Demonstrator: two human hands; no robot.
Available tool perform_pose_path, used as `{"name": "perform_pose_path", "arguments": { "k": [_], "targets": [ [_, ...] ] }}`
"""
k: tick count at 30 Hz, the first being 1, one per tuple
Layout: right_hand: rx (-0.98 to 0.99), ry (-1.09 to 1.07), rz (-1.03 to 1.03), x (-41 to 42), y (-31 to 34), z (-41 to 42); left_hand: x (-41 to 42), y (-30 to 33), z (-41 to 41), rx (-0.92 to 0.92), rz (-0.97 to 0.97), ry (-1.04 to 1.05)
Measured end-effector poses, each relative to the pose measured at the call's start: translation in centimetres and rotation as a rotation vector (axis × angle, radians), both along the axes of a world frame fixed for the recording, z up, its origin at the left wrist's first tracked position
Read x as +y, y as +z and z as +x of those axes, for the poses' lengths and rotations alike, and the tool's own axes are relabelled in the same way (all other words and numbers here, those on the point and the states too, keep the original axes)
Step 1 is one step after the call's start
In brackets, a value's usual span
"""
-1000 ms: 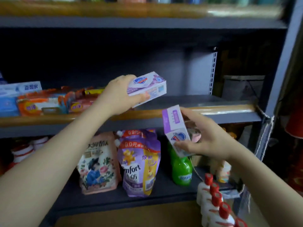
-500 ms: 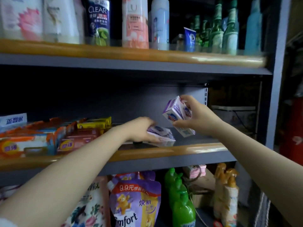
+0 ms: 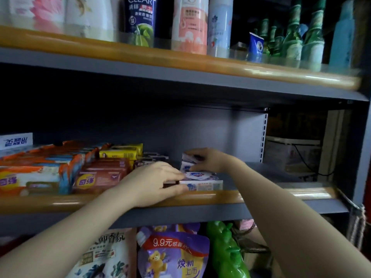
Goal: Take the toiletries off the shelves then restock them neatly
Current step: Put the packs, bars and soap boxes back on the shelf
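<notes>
I'm at the restock part now, I think. My middle shelf [image 3: 261, 197] has soap packs on its left side: orange & white ones [image 3: 34, 173], red-brown ones [image 3: 100, 175], yellow ones [image 3: 120, 153] farther back. They look lined up ok. The right end of this shelf is bare, so more stuff can go there. The top shelf [image 3: 180, 63] has tall bottles standing in a row, and the shelf below shows a purple refill bag [image 3: 174, 255] and a green bottle [image 3: 224, 249]. Can't tell if those rows are done or not.

My left hand [image 3: 152, 183] is on the flat soap box [image 3: 200, 181]. This purple & white box lies near the front lip of the middle shelf, just right of the red-brown packs. My thumb and fingers are half curled and press on its left end. It looks more like a push or a light hold than a tight grab.

My right hand [image 3: 208, 159] is farther back, behind that box. It pinches a 2nd soap box [image 3: 186, 163], which stands up on end, touching or almost touching the flat one. Fingers are closed on the top of it. The pic is a bit blurry there, so I can't see how hard I squeeze.

Next, I guess, I set box no. 2 down straight beside the first, then let go of both.
</notes>
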State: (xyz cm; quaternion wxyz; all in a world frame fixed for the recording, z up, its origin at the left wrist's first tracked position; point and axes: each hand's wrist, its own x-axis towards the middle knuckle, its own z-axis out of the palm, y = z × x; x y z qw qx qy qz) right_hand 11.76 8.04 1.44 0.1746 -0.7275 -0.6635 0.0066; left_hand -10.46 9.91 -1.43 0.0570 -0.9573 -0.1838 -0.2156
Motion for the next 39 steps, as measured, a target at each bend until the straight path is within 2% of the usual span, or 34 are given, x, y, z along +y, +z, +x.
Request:
{"name": "perform_pose_path", "arguments": {
  "k": [2, 5, 10, 19, 21, 25, 28, 30, 32, 36, 39],
  "targets": [
    [0.01, 0.056, -0.116, 0.0, -0.2, -0.6, 0.6, -0.2, 0.0, -0.099, -0.042, -0.017],
    [0.159, 0.053, -0.12, -1.5, 0.2, -0.8, 0.6, -0.3, 0.2, -0.106, -0.021, 0.009],
    [-0.004, -0.05, -0.03, -3.2, -0.3, -1.0, 0.7, -0.8, 0.3, -0.164, 0.069, 0.035],
    [0.019, -0.019, 0.062, -4.0, -0.9, -2.4, 0.2, -2.1, 0.1, -0.279, 0.363, 0.02],
    [0.053, 0.003, 0.14, -5.3, -1.3, -2.3, -0.5, -2.4, 0.1, -0.28, 0.437, 0.027],
    [-0.059, 0.115, 0.602, -10.4, -3.2, -2.3, -4.4, -3.7, 1.1, -0.371, 0.545, -0.098],
    [-0.102, 0.144, 0.672, -16.0, -5.7, -1.0, -8.5, -6.4, 2.7, -0.469, 0.398, -0.309],
    [-0.052, 0.103, 0.642, -19.7, -7.8, 0.5, -10.3, -9.8, 4.0, -0.408, 0.236, -0.378],
    [0.022, 0.035, 0.585, -22.7, -9.9, 2.1, -11.3, -13.9, 5.6, -0.291, 0.026, -0.368],
    [0.226, -0.155, 0.345, -25.5, -15.5, 5.5, -13.0, -21.0, 9.2, -0.097, -0.359, -0.211],
    [0.329, -0.235, 0.217, -25.9, -19.2, 6.8, -14.3, -24.4, 11.2, -0.08, -0.589, -0.172]
  ]
}}
